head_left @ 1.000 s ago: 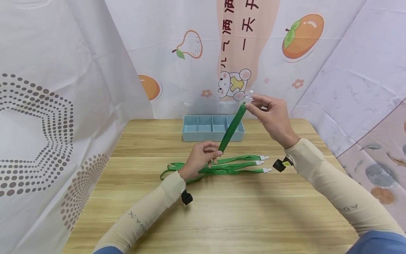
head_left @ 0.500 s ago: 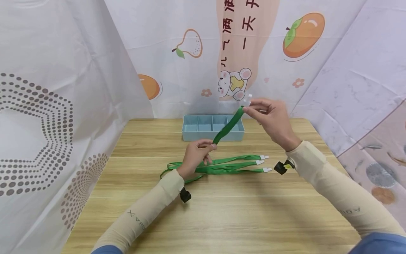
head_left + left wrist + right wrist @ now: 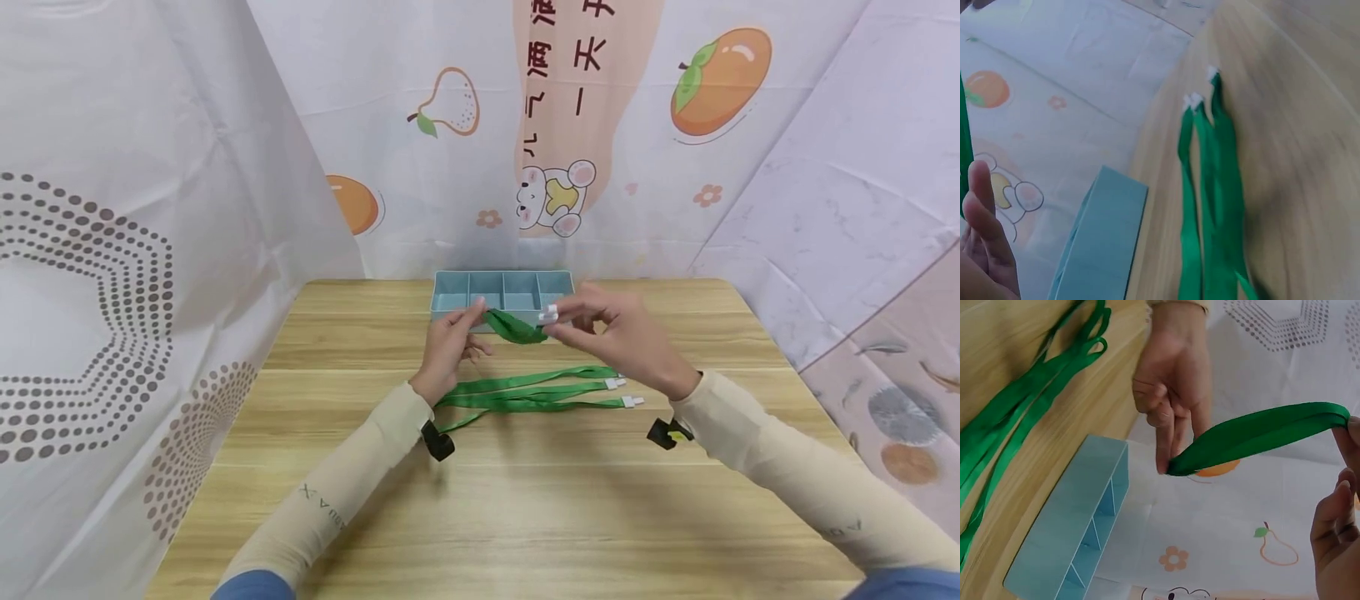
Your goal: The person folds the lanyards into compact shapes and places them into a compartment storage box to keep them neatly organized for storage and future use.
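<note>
The right hand (image 3: 626, 337) is now lower, toward seven o'clock, and the green strap (image 3: 516, 327) it pinches sags to the left hand (image 3: 446, 348), pinching its other end.

“一天” on curtain (image 3: 491, 158), sleeve (image 3: 333, 496) lettering unclear

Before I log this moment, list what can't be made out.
Head view: how the lying lanyards end on the left, hidden by the left hand and sleeve.
Head view: farthest white clip, partly hidden by the right hand.
Left wrist view: held lanyard, cut off by the left edge; lying lanyards' clips, blurred.
</note>
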